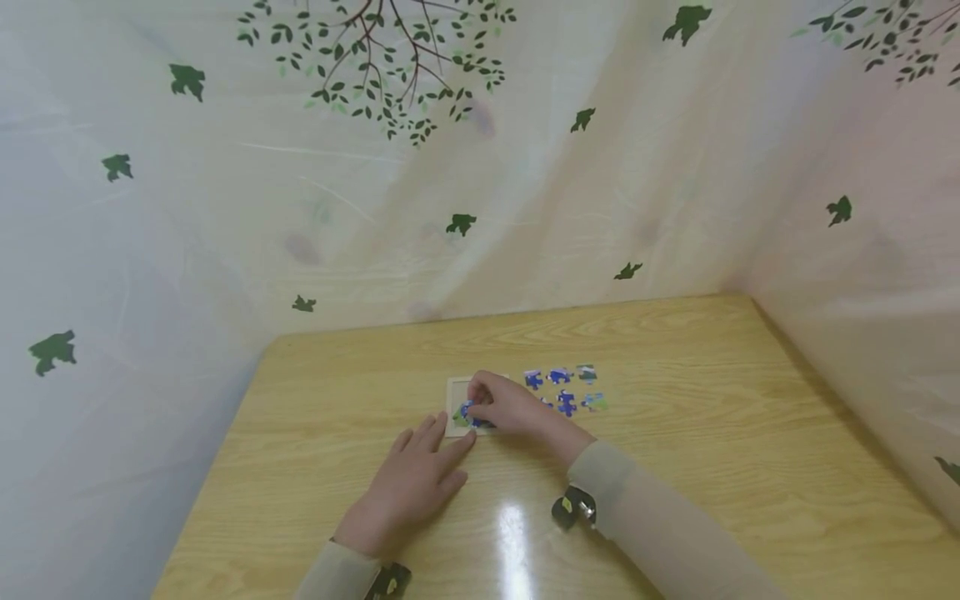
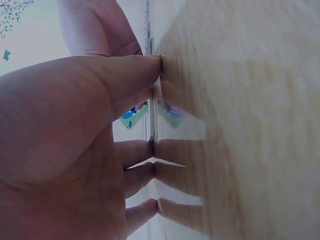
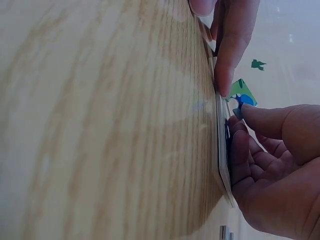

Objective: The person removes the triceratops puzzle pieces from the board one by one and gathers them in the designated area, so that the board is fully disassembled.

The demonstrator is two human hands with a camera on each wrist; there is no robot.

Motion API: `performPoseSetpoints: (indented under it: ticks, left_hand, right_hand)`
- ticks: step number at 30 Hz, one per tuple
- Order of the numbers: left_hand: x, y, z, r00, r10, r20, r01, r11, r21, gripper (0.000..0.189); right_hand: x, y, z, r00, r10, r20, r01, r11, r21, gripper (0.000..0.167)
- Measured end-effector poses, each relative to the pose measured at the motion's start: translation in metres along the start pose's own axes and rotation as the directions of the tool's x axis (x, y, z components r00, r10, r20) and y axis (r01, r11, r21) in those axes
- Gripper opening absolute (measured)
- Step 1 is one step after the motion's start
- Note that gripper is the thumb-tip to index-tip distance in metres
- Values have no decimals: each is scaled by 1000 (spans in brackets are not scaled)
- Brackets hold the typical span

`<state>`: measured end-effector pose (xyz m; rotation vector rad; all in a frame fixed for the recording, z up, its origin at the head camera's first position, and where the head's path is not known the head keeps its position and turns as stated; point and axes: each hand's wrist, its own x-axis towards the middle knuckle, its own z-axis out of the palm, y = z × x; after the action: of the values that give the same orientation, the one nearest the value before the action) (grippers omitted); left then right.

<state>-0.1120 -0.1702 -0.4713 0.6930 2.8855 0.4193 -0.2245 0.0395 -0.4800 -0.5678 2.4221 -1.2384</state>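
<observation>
A small jigsaw tray (image 1: 450, 408) with a pale border lies on the table. Over it, my right hand (image 1: 510, 408) pinches a green and blue puzzle piece (image 3: 245, 95) between thumb and fingers; the piece stands tilted up from the tray. Other pieces (image 1: 483, 424) show along the tray's lower part, partly covered by that hand. My left hand (image 1: 416, 475) lies with fingers spread at the tray's lower left corner. Its thumb and fingertips rest on the tabletop, right at the tray's edge, in the left wrist view.
Several loose puzzle pieces (image 1: 566, 403), mostly blue, lie in two rows right of the tray, some partly behind my right wrist. The wooden table (image 1: 675, 375) meets a pale curtain (image 1: 525, 250) with leaf prints at the back and sides.
</observation>
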Motion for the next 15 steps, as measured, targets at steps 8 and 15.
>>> performPoseSetpoints:
  ticks: [8, 15]
  left_hand:
    - [0, 0, 0, 1000, -5, 4, 5, 1000, -9, 53]
    - [1, -4, 4, 1000, 1, 3, -1, 1000, 2, 54]
  right_hand:
    - [3, 6, 1, 999, 33, -33, -32, 999, 43, 8]
    - [2, 4, 1, 995, 32, -92, -22, 994, 110, 10]
